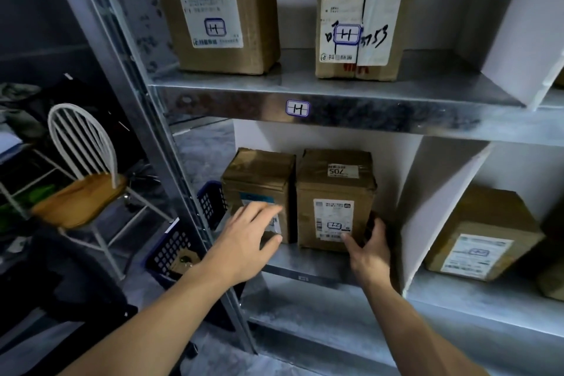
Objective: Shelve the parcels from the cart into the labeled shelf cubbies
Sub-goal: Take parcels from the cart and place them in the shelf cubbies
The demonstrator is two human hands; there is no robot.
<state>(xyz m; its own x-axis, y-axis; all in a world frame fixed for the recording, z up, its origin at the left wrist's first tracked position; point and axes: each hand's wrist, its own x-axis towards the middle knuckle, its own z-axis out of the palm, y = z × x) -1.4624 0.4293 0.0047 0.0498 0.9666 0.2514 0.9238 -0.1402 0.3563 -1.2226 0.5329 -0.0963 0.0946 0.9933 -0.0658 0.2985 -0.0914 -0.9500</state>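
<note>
Fingers of left hand flat on left parcel (right hand tight round right parcel).

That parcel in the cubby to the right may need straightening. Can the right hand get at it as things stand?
Probably not directly: the white divider stands between the right hand and that parcel.

You face a shelf of mottled galvanised metal, dull sheen; boxes matt brown cardboard, paper labels smooth; chair seat glossy wood.
</note>
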